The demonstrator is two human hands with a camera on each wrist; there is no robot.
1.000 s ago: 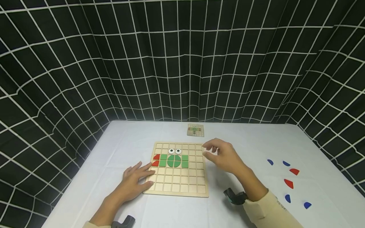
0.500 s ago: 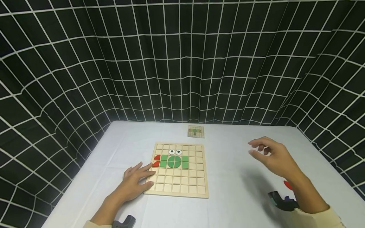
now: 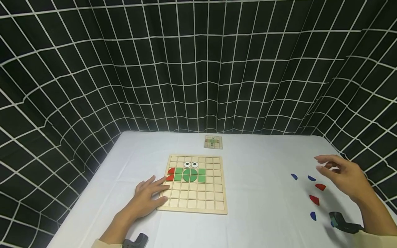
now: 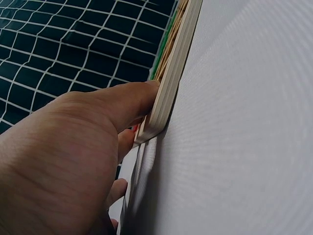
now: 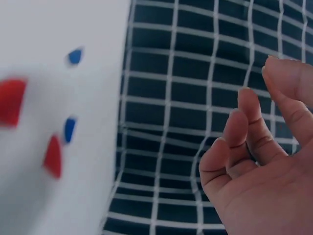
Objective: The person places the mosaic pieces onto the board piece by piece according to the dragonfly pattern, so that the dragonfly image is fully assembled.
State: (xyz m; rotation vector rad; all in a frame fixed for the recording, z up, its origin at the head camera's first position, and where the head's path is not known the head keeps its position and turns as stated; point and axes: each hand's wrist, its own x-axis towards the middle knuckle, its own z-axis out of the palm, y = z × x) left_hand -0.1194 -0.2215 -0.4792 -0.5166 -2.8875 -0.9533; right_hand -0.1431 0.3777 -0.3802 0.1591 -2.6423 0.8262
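Observation:
A wooden grid board [image 3: 210, 196] lies on the white table, bearing a green circle [image 3: 190, 175], green squares [image 3: 202, 175], two eye discs [image 3: 191, 165] and two red quarter-round pieces [image 3: 170, 174] at its left. My left hand [image 3: 145, 199] rests with spread fingers on the board's left edge; its thumb touches the board [image 4: 168, 88] in the left wrist view. My right hand [image 3: 347, 177] hovers over the table's right side, fingers loosely bent and nothing between them. Below and left of it lie red pieces [image 3: 314, 200] and blue half-round pieces [image 3: 294, 176].
A small pattern card [image 3: 213, 142] lies behind the board near the table's far edge. Another blue piece [image 3: 313, 216] lies close to the right wrist's camera mount [image 3: 341, 222]. A black curtain with a white grid [image 3: 198, 69] surrounds the table.
My right hand has moved right, from beside the board's upper right corner to above the loose pieces. The left hand and the board have stayed in place.

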